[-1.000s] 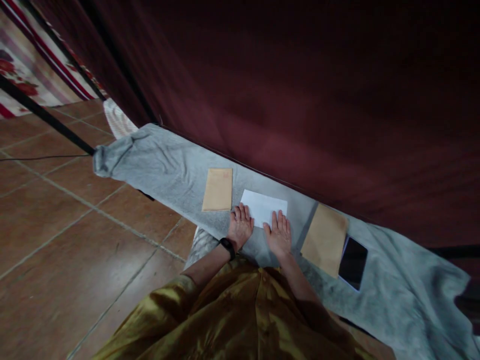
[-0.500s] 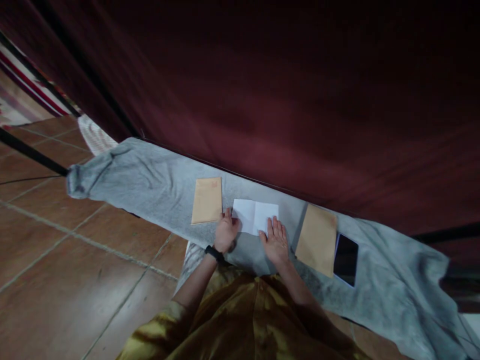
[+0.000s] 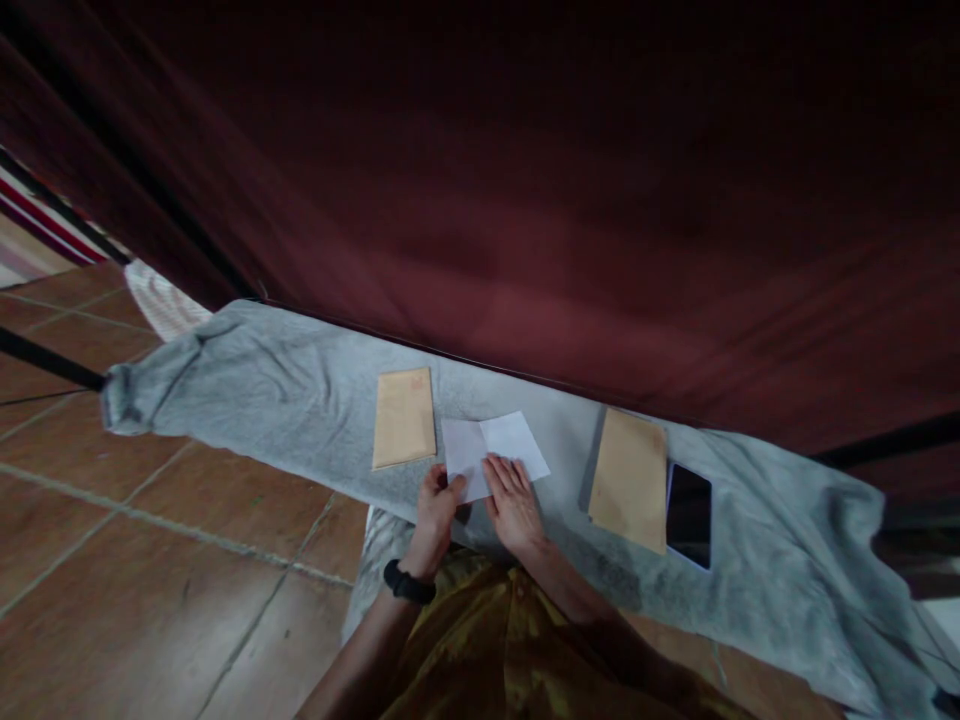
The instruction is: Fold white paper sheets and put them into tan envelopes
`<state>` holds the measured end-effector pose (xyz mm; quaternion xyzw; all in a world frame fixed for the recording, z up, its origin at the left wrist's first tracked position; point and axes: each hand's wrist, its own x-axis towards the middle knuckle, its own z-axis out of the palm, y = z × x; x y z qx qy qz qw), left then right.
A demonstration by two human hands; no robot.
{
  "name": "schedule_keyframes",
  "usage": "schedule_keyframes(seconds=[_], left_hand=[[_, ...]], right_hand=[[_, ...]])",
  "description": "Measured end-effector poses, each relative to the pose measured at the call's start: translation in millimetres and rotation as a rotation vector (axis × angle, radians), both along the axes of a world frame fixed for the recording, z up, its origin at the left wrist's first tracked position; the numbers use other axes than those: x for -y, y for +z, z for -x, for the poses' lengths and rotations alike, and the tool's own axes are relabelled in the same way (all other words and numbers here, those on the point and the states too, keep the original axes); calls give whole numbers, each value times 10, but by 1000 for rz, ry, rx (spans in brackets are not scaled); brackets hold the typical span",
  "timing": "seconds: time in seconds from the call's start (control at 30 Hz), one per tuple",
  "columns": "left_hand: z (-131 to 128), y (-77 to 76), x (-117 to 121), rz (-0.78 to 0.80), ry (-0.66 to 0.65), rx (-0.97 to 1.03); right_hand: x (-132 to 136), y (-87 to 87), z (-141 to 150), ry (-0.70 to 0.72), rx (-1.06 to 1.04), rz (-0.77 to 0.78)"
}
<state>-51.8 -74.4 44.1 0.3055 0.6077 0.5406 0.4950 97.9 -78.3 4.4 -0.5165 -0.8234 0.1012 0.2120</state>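
A white sheet of paper (image 3: 516, 442) with a crease down its middle lies on the grey cloth in front of me, its left half tilted up a little. My left hand (image 3: 437, 505), with a black band on the wrist, pinches the lower left corner of the sheet between thumb and fingers. Flat on the paper near the crease rests my right hand (image 3: 513, 500), fingers stretched out. To the left of the sheet is a tan envelope (image 3: 404, 418) with a faint reddish mark in its upper corner.
Tan envelopes (image 3: 630, 480), seemingly stacked, lie on the right beside a dark-screened phone (image 3: 689, 516). A grey cloth (image 3: 277, 385) covers the long narrow surface. Behind it hangs a dark red curtain (image 3: 480, 250); brown floor tiles (image 3: 172, 570) show at left.
The sheet has turned and its left part has come nearer to me. My left hand has taken its corner, and my right hand has slid left toward the crease. The view has shifted slightly.
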Motion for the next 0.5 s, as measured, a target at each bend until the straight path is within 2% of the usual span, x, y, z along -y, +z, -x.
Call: schedule_keyframes(seconds=[0.1, 0.2, 0.33, 0.43, 0.5], left_hand=[[-68, 66, 144, -4, -49, 155], [-40, 26, 132, -43, -90, 169], [90, -219, -82, -142, -70, -105], [127, -366, -261, -236, -210, -336], [100, -385, -351, -289, -342, -410]], right_hand=[[-56, 57, -102, -25, -82, -3], [-41, 70, -227, -101, -209, -18], [135, 11, -384, -222, -339, -29], [274, -30, -487, -291, -388, -41], [329, -40, -540, -334, -405, -48]])
